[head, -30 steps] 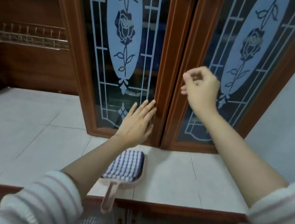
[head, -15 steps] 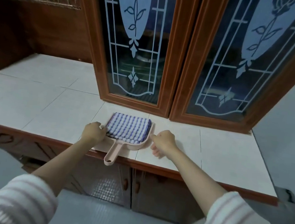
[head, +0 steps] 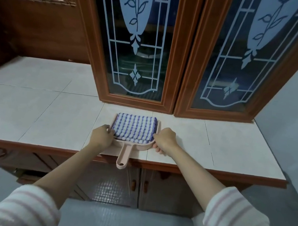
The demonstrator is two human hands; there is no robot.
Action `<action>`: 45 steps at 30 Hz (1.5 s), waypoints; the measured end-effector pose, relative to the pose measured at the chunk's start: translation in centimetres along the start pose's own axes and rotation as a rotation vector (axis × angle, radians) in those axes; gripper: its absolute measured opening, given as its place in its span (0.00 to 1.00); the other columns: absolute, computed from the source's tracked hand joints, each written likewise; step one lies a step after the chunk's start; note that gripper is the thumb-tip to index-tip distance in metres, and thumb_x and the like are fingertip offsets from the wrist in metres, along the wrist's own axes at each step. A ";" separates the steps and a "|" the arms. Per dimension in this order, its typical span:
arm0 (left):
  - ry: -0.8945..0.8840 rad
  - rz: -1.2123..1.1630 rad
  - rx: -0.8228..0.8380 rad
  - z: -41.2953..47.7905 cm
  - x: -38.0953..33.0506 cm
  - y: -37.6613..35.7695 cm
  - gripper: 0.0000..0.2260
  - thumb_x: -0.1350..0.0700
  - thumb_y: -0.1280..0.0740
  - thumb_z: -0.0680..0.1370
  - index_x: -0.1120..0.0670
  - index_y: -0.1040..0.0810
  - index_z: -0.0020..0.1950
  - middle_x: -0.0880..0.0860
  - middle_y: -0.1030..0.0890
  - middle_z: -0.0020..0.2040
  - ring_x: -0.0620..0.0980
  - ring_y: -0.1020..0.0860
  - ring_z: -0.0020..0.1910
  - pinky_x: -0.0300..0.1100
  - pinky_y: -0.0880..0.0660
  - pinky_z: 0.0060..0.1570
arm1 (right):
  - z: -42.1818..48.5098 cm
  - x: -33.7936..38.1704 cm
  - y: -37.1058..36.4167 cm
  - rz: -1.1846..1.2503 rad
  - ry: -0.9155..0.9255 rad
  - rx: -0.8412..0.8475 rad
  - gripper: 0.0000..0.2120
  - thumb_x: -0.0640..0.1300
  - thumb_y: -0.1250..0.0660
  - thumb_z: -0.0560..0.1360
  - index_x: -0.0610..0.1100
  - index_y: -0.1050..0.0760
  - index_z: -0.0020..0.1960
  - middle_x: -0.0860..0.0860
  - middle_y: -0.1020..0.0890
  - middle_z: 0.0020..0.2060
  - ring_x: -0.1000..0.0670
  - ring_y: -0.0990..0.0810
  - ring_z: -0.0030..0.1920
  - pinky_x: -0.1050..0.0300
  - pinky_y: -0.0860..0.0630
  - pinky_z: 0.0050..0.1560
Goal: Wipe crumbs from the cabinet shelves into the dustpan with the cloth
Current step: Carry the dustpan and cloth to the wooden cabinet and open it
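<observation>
pink plastic dustpan [head: 124, 154] sits at the near edge of the tiled counter [head: 50, 115], its handle hanging over. left hand [head: 101, 137] and right hand [head: 164, 140] grip its two sides. the folded checked cloth [head: 135, 128] lies loose inside, so a tilted lift could slide it off. the cabinet doors [head: 171, 59] behind are closed.

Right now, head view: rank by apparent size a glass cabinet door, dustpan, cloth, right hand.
1. glass cabinet door, largest by far, though its top is cut off
2. dustpan, counting its handle
3. cloth, nearly fills the pan
4. right hand, smallest
</observation>
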State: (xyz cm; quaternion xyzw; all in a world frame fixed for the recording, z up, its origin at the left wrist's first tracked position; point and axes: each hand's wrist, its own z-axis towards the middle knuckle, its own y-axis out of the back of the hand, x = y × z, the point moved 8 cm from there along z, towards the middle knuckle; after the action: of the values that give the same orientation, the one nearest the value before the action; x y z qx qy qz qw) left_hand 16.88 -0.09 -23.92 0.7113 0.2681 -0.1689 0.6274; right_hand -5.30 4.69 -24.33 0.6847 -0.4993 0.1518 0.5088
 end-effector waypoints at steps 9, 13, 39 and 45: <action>-0.118 0.000 0.134 0.9 -0.6 -0.2 0.17 0.58 0.41 0.80 0.63 0.31 0.68 0.63 0.24 0.62 0.61 0.27 0.62 0.45 0.32 0.57 | -1.6 -0.2 0.1 -0.001 -0.063 -0.131 0.10 0.39 0.41 0.77 0.37 0.29 0.38 0.45 0.24 0.28 0.51 0.28 0.24 0.61 0.31 0.23; -0.132 -0.028 0.177 0.7 -0.8 -0.9 0.17 0.58 0.41 0.80 0.63 0.32 0.68 0.64 0.25 0.62 0.61 0.27 0.61 0.47 0.31 0.56 | -2.3 -0.8 0.3 -0.006 -0.087 -0.149 0.10 0.39 0.41 0.78 0.38 0.29 0.38 0.46 0.25 0.28 0.51 0.27 0.25 0.61 0.30 0.24; -0.494 -0.307 0.277 -14.4 -16.3 -13.3 0.06 0.57 0.39 0.76 0.58 0.35 0.43 0.59 0.24 0.45 0.57 0.24 0.41 0.48 0.28 0.38 | -9.3 -19.8 17.9 0.403 0.027 -0.781 0.20 0.45 0.36 0.76 0.42 0.35 0.28 0.48 0.28 0.27 0.54 0.28 0.27 0.65 0.36 0.28; -0.630 -0.400 0.490 -19.9 -19.6 -23.0 0.07 0.58 0.38 0.76 0.59 0.31 0.51 0.56 0.22 0.45 0.49 0.26 0.26 0.38 0.31 0.24 | -11.9 -30.2 21.9 0.516 0.038 -0.924 0.23 0.42 0.34 0.75 0.45 0.41 0.26 0.53 0.39 0.18 0.52 0.39 0.24 0.60 0.43 0.26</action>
State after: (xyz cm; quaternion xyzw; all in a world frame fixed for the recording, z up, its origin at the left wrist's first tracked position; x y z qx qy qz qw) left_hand -14.33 17.70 -27.94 0.6872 0.1483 -0.5538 0.4462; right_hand -33.88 31.09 -28.80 0.2412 -0.6570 0.0488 0.7126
